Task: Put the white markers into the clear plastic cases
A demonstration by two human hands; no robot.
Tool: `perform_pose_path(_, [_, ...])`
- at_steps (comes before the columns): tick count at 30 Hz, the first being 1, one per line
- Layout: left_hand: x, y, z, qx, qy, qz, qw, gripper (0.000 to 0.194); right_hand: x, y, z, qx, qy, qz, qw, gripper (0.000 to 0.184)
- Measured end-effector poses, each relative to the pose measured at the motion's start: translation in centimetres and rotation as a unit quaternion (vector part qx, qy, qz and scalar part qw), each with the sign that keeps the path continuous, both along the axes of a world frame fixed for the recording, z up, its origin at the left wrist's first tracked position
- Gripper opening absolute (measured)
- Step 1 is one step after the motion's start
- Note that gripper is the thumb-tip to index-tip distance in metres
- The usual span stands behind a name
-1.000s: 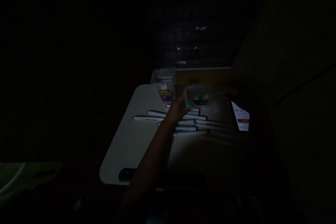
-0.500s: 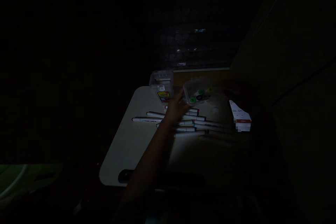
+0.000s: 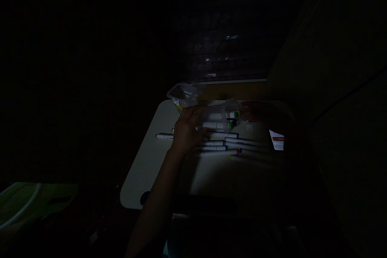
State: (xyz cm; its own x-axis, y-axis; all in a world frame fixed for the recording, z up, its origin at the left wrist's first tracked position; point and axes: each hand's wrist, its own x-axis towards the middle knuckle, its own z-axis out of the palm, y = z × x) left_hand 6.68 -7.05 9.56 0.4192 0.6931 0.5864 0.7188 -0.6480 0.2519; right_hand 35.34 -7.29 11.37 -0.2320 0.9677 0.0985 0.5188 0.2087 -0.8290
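Observation:
My left hand (image 3: 186, 129) is closed around a clear plastic container (image 3: 214, 115) above the table. The container is tipped on its side, its mouth facing right. Several white markers (image 3: 213, 125) lie in it, with green, yellow and dark cap ends at the mouth. Just right of the mouth is my right hand (image 3: 258, 112), dim in shadow, its fingers stretched towards the caps; contact cannot be made out. Beneath the container, several loose white markers (image 3: 211, 154) with coloured ends lie across the table, partly covered by my left hand.
A second clear container (image 3: 181, 92) with a yellow label stands at the back left, tilted. The small white table (image 3: 142, 165) has a dark slot along its front edge. A phone with a lit screen (image 3: 276, 140) is at the right, partly hidden by my right arm. Surroundings are very dark.
The held container has swung from facing me to lying sideways, mouth to the right. My left hand has shifted left, and the second container has tilted. My right hand has come nearer the caps.

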Motion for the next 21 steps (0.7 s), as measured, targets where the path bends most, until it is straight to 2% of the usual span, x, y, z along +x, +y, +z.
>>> perform_pose_path(3, [-0.4, -0.5, 0.8, 0.001, 0.040, 0.001, 0.999, 0.063, -0.8, -0.4, 0.2, -0.064, 0.035, 0.046, 0.996, 0.044])
perform_pose_path(5, [-0.5, -0.7, 1.0, 0.001, 0.072, 0.007, 0.997, 0.063, -1.3, -0.3, -0.2, -0.058, 0.011, 0.074, 0.996, 0.049])
perform_pose_path(10, [-0.3, -0.6, 0.7, -0.001, 0.147, 0.034, 0.989, 0.061, -2.9, -0.1, -1.3, -0.069, -0.063, 0.156, 0.983, 0.074])
perform_pose_path(17, [0.8, -0.9, 1.0, -0.017, 0.209, 0.044, 0.977, 0.056, -5.8, -1.3, 0.0, -0.106, -0.193, 0.078, 0.972, 0.059])
perform_pose_path(21, [1.3, -0.8, 1.1, -0.023, 0.225, 0.040, 0.973, 0.057, -6.1, -0.9, -1.1, -0.119, -0.229, 0.087, 0.962, 0.052])
